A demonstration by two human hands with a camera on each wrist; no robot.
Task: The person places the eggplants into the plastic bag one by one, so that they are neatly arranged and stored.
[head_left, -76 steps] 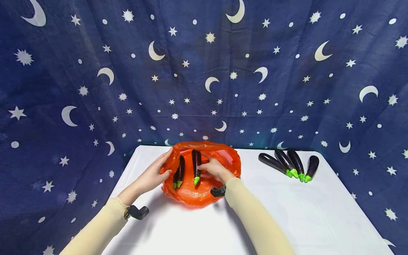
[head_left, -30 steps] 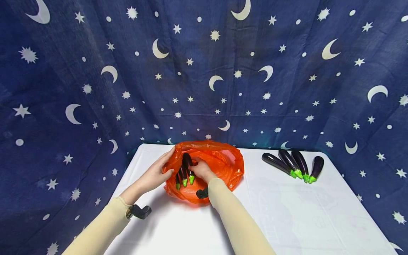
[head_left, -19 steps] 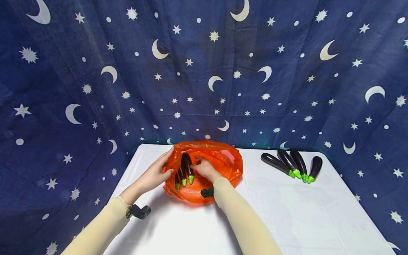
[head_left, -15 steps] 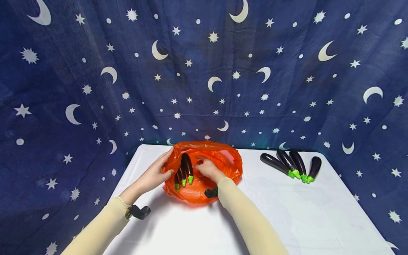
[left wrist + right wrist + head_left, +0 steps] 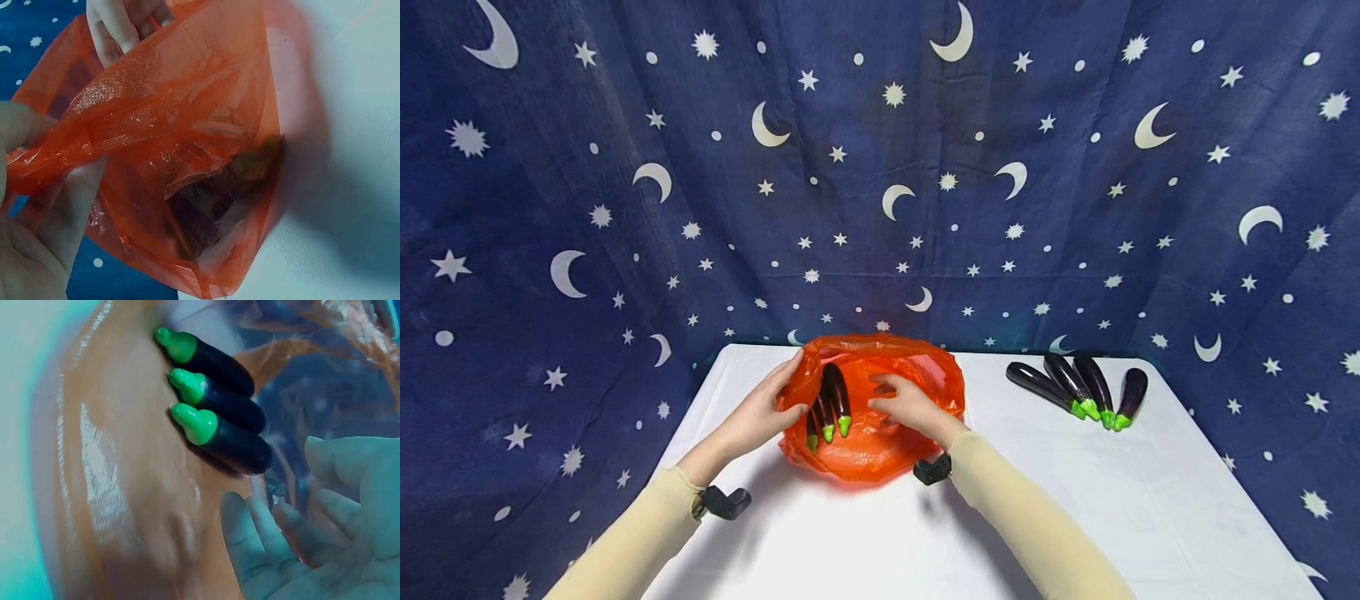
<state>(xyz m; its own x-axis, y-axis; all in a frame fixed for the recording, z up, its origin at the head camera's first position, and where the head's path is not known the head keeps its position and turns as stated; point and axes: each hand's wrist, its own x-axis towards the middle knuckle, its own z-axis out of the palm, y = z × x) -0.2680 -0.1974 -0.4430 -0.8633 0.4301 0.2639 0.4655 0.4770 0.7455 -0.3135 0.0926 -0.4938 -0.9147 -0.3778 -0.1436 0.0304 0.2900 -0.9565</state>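
Observation:
An orange plastic bag [image 5: 868, 462] lies with its mouth spread wide at the middle of the table. Three dark eggplants [image 5: 837, 396] with green stem ends sit side by side in its left part; the right wrist view shows the nearest eggplant [image 5: 231, 449] clearly. My left hand [image 5: 760, 423] holds the bag's left rim, and in the left wrist view the bag's bunched edge [image 5: 56, 153] runs between thumb and fingers. My right hand [image 5: 913, 408] hovers in the bag mouth, right of the eggplants and apart from them. Its fingers are spread, with nothing in them.
Several more eggplants [image 5: 1071, 385] lie fanned out at the back right of the white table [image 5: 1075, 475]. A dark blue curtain [image 5: 880, 208] with moons and stars hangs behind the table and along both sides.
My right hand carried an eggplant leftward inside the bag, laid it beside the other two, let go and drew back to the right. My left hand has stayed at the bag's rim.

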